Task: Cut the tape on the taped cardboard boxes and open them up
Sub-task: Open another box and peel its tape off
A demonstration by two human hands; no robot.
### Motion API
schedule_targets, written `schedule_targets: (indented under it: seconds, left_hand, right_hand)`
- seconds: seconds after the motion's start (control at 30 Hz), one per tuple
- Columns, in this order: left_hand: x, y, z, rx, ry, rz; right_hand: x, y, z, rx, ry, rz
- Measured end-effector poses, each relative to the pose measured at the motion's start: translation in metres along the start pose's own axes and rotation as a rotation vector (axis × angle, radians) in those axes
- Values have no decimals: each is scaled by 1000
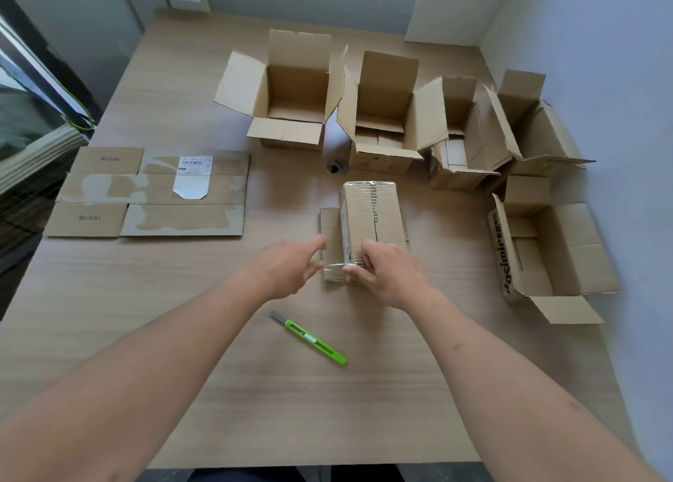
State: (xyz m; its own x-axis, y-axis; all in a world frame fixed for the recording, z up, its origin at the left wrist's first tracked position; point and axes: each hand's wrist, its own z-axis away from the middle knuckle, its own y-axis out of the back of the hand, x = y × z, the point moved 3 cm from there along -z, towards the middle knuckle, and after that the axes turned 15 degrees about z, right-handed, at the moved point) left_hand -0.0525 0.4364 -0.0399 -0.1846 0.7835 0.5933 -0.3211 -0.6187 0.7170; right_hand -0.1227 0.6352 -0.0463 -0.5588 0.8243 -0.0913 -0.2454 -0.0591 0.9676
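A small brown taped cardboard box lies mid-tabletop, clear tape wrinkled over its top seam and ends, one near-left flap already loose. Five opened boxes stand behind and to its right, flaps spread. A green utility knife lies just in front, blade extended.

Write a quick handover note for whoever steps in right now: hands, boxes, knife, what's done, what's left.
Left hand touches the near end of the taped box; right hand grips that end too.
Green knife lies on the table, near you, blade out.
Done: five open boxes at the back and right; one flattened box on the left.
Left: open the taped box.
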Motion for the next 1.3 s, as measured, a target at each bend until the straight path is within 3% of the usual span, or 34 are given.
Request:
schedule_targets:
  seconds: [0.1, 0.27, 0.37, 0.6, 0.67, 0.73, 0.87, 1.3]
  left_hand:
    - [3, 2, -3, 17, 23, -51]
    - [1, 2, 4, -50, 0, 130]
    - [3, 2, 2, -55, 0, 126]
    - [4, 13, -3, 2, 3, 35]
    - [4, 14, -2, 8, -1, 34]
    - [4, 13, -2, 10, -6, 45]
    - [0, 13, 1, 20, -16, 79]
    - [3, 17, 7, 50, 14, 127]
  right_hand:
    - [0, -1, 1, 1, -13, 11]
    - [-10, 0, 1, 53, -43, 88]
    - [-15, 0, 2, 89, -46, 157]
    - [-32, -15, 32, 411, 90, 136]
    - [-45, -30, 35, 293, 163, 49]
    - [-55, -49, 36, 55, 213, 33]
    - [-69, -86, 38, -228, 192, 16]
    - [-52, -97, 66, -454, 6, 101]
